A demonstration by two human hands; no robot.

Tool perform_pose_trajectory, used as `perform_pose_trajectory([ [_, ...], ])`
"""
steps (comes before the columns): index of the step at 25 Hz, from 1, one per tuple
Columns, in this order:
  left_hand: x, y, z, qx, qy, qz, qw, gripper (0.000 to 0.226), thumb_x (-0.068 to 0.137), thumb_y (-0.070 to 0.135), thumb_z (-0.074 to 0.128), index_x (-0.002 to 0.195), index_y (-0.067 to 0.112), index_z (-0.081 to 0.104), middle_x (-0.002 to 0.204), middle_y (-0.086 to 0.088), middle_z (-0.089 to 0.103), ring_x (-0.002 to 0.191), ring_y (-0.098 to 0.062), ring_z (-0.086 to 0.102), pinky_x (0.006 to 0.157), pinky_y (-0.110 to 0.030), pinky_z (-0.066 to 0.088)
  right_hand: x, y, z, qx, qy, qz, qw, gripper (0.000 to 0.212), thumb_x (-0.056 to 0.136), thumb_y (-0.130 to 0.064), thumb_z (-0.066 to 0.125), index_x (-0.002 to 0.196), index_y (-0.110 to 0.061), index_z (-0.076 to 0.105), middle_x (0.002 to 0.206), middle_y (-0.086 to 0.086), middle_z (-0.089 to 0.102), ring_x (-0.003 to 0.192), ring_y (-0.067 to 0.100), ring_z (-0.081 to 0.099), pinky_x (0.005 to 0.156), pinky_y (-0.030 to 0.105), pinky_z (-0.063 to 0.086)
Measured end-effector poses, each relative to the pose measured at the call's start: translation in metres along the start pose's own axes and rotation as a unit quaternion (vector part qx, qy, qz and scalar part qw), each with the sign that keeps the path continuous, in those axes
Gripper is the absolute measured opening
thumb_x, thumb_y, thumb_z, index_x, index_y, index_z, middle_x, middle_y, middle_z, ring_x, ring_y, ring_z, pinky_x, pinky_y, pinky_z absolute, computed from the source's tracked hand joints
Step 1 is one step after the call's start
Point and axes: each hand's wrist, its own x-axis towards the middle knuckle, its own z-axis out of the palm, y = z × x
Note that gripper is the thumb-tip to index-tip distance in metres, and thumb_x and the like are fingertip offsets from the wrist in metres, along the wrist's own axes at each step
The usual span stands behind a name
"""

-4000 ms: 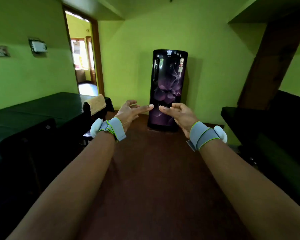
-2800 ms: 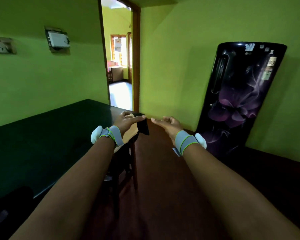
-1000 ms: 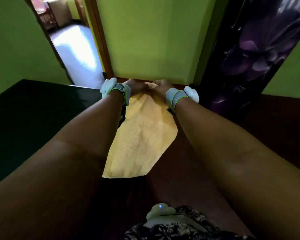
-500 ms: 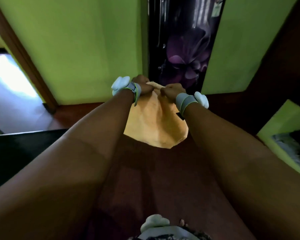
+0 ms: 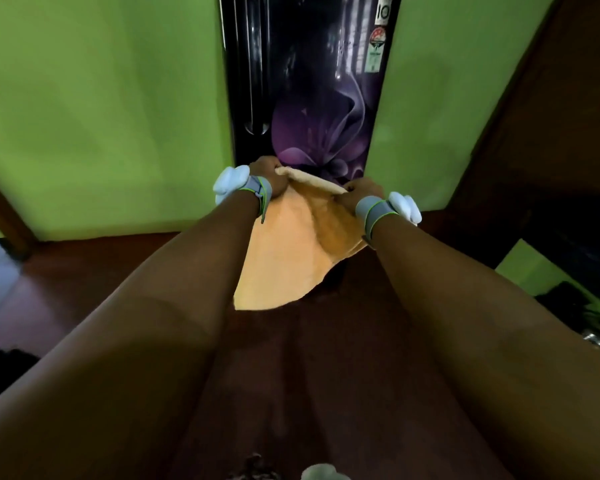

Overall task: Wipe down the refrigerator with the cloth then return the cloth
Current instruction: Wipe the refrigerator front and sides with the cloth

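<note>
A yellow-orange towel cloth (image 5: 284, 251) is held up by its top edge, stretched between two hands at arm's length. The left hand (image 5: 269, 173) is closed in a tight grip on the upper left corner; the right hand (image 5: 361, 190) is closed in a like grip on the upper right corner. The rest of the cloth hangs loose below the wrists. Directly ahead stands the refrigerator (image 5: 309, 81), a glossy black door printed with a purple flower, set against a green wall (image 5: 101, 98).

Half a second ago the refrigerator was seen off to one side; it is now squarely faced and nearer, and a second ago the cloth was only just being lifted. The fetching is judged finished. No contact between cloth and door can be seen, so wiping is judged not yet begun.
</note>
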Motion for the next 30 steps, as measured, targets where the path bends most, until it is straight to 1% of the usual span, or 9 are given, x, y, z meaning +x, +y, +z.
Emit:
perform_pose_trajectory([
  [2,0.042,-0.007,0.012,0.010,-0.017,0.003,1.000,0.034,0.089,0.021,0.057,0.115,0.000,0.062,0.122,-0.022,0.060,0.114,-0.034,0.055,0.089,-0.033,0.042,0.039,0.004,0.001,-0.005,0.044,0.002,0.999,0.026,0.092,-0.030,0.054,0.109,-0.016,0.065,0.119,0.010,0.063,0.113,0.028,0.056,0.088,0.028,0.041],
  [7,0.158,-0.007,0.023,0.012,-0.038,0.015,0.999,0.032,0.085,0.023,0.064,0.109,0.002,0.066,0.107,-0.017,0.063,0.108,-0.031,0.059,0.075,-0.027,0.040,0.148,-0.009,0.011,0.060,0.132,0.057,0.988,0.039,0.095,-0.038,0.045,0.121,-0.010,0.056,0.128,0.012,0.057,0.119,0.031,0.052,0.097,0.032,0.038],
  [12,0.295,-0.009,0.045,-0.040,0.000,-0.024,0.999,0.049,0.052,0.067,0.051,0.077,0.026,0.060,0.106,-0.004,0.067,0.096,-0.023,0.063,0.092,-0.036,0.049,0.249,-0.054,0.004,0.217,0.123,0.104,0.963,0.043,0.087,-0.032,0.049,0.126,-0.014,0.052,0.129,0.012,0.055,0.116,0.033,0.053,0.095,0.032,0.044],
  [15,0.323,0.019,0.042,-0.109,-0.019,0.011,0.994,0.035,0.077,0.046,0.057,0.097,0.018,0.063,0.111,-0.010,0.065,0.101,-0.029,0.061,0.083,-0.032,0.046,0.298,-0.085,0.011,0.327,0.089,0.061,0.939,0.038,0.084,-0.028,0.055,0.121,-0.018,0.056,0.126,0.013,0.059,0.110,0.033,0.058,0.094,0.035,0.049],
  [17,0.346,0.031,0.039,-0.136,-0.016,0.027,0.990,0.029,0.087,0.027,0.056,0.108,0.008,0.060,0.115,-0.015,0.063,0.107,-0.032,0.058,0.082,-0.031,0.044,0.328,-0.099,0.013,0.395,0.068,0.066,0.914,0.028,0.077,-0.028,0.062,0.104,-0.022,0.060,0.104,0.020,0.067,0.083,0.034,0.068,0.073,0.044,0.057],
  [20,0.385,0.032,0.040,-0.160,-0.024,0.091,0.983,0.029,0.077,0.027,0.060,0.101,0.011,0.065,0.105,-0.016,0.066,0.100,-0.031,0.061,0.079,-0.031,0.046,0.359,-0.107,0.007,0.484,0.053,0.078,0.870,0.022,0.080,-0.012,0.059,0.102,-0.011,0.057,0.069,0.022,0.063,0.041,0.027,0.061,0.043,0.032,0.052],
  [22,0.404,0.030,0.042,-0.188,-0.014,0.113,0.976,0.033,0.061,0.031,0.057,0.088,0.014,0.067,0.083,-0.010,0.064,0.083,-0.023,0.059,0.070,-0.027,0.044,0.372,-0.111,0.002,0.530,0.079,0.080,0.840,0.012,0.086,-0.004,0.045,0.091,-0.013,0.052,0.063,0.022,0.059,0.037,0.025,0.057,0.039,0.029,0.049],
  [24,0.419,0.034,0.043,-0.224,-0.019,0.107,0.968,0.014,0.064,0.032,0.064,0.072,0.020,0.061,0.069,0.001,0.057,0.074,-0.015,0.052,0.062,-0.023,0.040,0.391,-0.112,0.000,0.557,0.101,0.099,0.818,0.017,0.087,-0.004,0.040,0.079,-0.016,0.049,0.058,0.019,0.062,0.038,0.025,0.058,0.038,0.027,0.048],
  [30,0.466,0.038,0.038,-0.226,-0.078,0.147,0.960,0.031,0.057,0.016,0.073,0.078,0.024,0.050,0.071,0.006,0.049,0.065,-0.005,0.044,0.056,-0.013,0.039,0.434,-0.121,-0.025,0.557,0.051,0.112,0.822,0.028,0.081,-0.020,0.044,0.104,-0.011,0.057,0.073,0.009,0.068,0.044,0.020,0.057,0.048,0.024,0.048],
])
